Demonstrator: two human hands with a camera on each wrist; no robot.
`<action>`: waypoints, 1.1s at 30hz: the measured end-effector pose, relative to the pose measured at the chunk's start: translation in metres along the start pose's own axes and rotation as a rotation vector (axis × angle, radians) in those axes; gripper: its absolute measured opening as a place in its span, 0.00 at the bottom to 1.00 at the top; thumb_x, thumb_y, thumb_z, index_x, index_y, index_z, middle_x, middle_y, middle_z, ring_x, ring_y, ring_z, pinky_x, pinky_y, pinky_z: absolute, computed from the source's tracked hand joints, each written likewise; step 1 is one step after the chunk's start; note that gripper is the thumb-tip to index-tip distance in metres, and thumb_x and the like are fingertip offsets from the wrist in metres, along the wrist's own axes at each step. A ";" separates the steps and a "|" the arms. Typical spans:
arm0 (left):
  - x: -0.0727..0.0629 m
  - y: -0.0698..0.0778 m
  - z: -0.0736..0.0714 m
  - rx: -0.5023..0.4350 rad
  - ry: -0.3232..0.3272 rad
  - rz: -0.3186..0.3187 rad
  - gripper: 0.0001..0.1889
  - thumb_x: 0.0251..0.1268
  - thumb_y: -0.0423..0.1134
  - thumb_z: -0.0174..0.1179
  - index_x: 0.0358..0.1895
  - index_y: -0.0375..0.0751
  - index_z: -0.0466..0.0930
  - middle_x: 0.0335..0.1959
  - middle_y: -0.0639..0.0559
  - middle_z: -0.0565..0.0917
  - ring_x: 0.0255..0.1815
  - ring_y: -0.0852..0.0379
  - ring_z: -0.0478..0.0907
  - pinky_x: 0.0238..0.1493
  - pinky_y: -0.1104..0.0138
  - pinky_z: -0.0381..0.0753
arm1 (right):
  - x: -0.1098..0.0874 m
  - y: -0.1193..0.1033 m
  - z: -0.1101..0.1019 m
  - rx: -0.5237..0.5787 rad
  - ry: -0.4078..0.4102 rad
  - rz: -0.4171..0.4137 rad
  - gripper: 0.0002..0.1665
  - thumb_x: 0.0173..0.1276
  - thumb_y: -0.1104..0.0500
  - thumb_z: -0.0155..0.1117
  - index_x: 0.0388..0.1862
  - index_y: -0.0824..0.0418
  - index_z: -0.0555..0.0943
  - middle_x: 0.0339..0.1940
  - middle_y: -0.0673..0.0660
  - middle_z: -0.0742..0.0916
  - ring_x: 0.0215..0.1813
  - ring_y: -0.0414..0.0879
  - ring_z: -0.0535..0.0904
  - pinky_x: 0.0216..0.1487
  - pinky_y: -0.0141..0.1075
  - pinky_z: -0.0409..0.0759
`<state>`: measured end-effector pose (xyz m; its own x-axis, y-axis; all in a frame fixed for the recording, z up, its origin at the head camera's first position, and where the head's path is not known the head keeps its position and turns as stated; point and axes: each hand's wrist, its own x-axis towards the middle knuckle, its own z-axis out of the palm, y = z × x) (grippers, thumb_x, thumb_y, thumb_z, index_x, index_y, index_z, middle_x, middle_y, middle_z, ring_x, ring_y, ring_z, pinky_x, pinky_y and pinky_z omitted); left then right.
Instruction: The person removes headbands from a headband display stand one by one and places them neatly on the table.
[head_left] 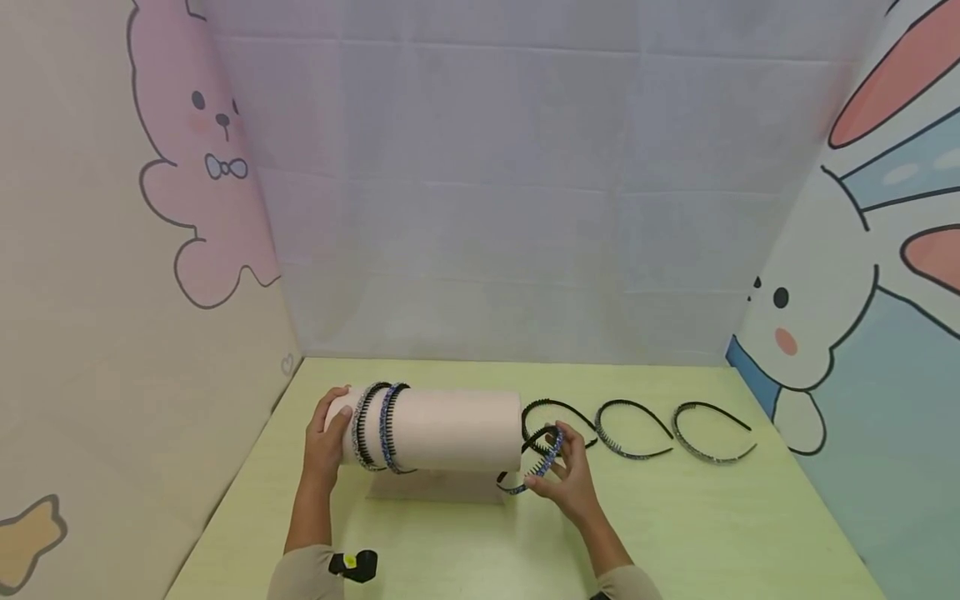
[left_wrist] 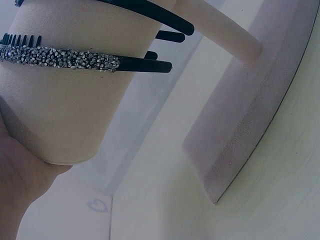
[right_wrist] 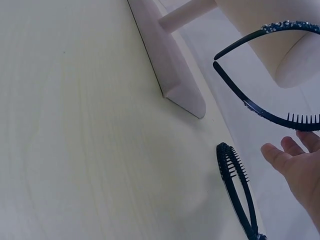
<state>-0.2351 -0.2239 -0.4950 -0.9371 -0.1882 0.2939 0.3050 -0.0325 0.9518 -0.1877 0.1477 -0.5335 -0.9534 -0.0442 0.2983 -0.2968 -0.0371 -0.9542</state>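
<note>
A pale padded headband stand (head_left: 457,429) lies sideways as a thick roll above a flat base (left_wrist: 230,130). My left hand (head_left: 324,442) grips the roll's left end, thumb toward me. Round the roll near that hand sit a silver-studded toothed headband (left_wrist: 75,59) and a blue-studded one (head_left: 387,427). At the roll's right end, my right hand (head_left: 573,479) pinches another blue-studded headband (head_left: 551,454) between thumb and fingers. In the right wrist view this held headband (right_wrist: 240,95) has its tips toward the roll's side, and part of the hand is cut off.
Right of the stand, three more headbands lie in a row on the pale green table (head_left: 675,525): a dark one (head_left: 558,402), a middle one (head_left: 637,403) and a silver-studded one (head_left: 705,456). Cartoon-printed walls (head_left: 225,208) and a plain back sheet (head_left: 487,208) enclose the table.
</note>
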 end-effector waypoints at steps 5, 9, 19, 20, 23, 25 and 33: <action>0.000 0.007 0.002 0.016 0.014 -0.101 0.17 0.71 0.36 0.48 0.59 0.36 0.65 0.59 0.50 0.68 0.41 0.58 0.72 0.36 0.68 0.73 | -0.009 0.000 -0.005 -0.007 0.033 0.000 0.52 0.45 0.71 0.71 0.68 0.69 0.54 0.64 0.73 0.65 0.66 0.68 0.57 0.56 0.58 0.62; -0.001 0.007 0.002 0.028 0.019 -0.129 0.17 0.72 0.35 0.47 0.60 0.36 0.64 0.59 0.50 0.68 0.41 0.58 0.72 0.36 0.68 0.73 | -0.016 0.002 -0.011 0.011 0.064 -0.011 0.51 0.46 0.73 0.69 0.68 0.70 0.55 0.63 0.75 0.66 0.65 0.69 0.58 0.56 0.48 0.67; 0.001 0.007 0.001 0.016 0.017 -0.097 0.17 0.71 0.37 0.49 0.60 0.39 0.66 0.58 0.54 0.69 0.44 0.55 0.71 0.37 0.67 0.72 | -0.024 -0.002 -0.022 -0.099 0.097 -0.046 0.48 0.51 0.69 0.65 0.71 0.67 0.55 0.64 0.72 0.65 0.63 0.64 0.61 0.57 0.54 0.64; 0.001 0.008 0.001 0.015 0.015 -0.095 0.17 0.71 0.37 0.49 0.60 0.39 0.66 0.58 0.53 0.69 0.44 0.55 0.71 0.38 0.67 0.72 | -0.024 -0.006 -0.023 -0.116 0.093 -0.048 0.49 0.51 0.69 0.65 0.71 0.67 0.54 0.64 0.72 0.65 0.63 0.64 0.60 0.57 0.58 0.61; 0.002 0.009 0.001 0.017 0.012 -0.093 0.17 0.71 0.38 0.49 0.60 0.39 0.66 0.59 0.53 0.69 0.46 0.54 0.70 0.39 0.67 0.72 | -0.025 -0.021 -0.023 -0.176 0.084 -0.043 0.49 0.51 0.68 0.66 0.71 0.69 0.53 0.63 0.73 0.63 0.64 0.66 0.57 0.57 0.65 0.54; 0.003 0.010 0.001 0.023 0.012 -0.094 0.17 0.71 0.38 0.49 0.60 0.39 0.66 0.58 0.53 0.69 0.45 0.54 0.70 0.39 0.67 0.72 | -0.026 -0.029 -0.023 -0.204 0.082 -0.025 0.51 0.49 0.69 0.67 0.71 0.70 0.54 0.63 0.73 0.62 0.64 0.68 0.56 0.57 0.66 0.53; 0.002 0.007 0.002 0.028 0.034 -0.113 0.17 0.70 0.39 0.51 0.59 0.40 0.67 0.54 0.53 0.71 0.39 0.55 0.72 0.33 0.66 0.74 | -0.026 -0.004 -0.041 -0.508 0.020 0.018 0.55 0.45 0.56 0.77 0.70 0.64 0.59 0.64 0.67 0.65 0.64 0.63 0.60 0.54 0.61 0.62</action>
<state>-0.2348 -0.2222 -0.4875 -0.9587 -0.2181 0.1823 0.1930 -0.0283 0.9808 -0.1636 0.1899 -0.5387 -0.9579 -0.0215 0.2864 -0.2646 0.4538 -0.8509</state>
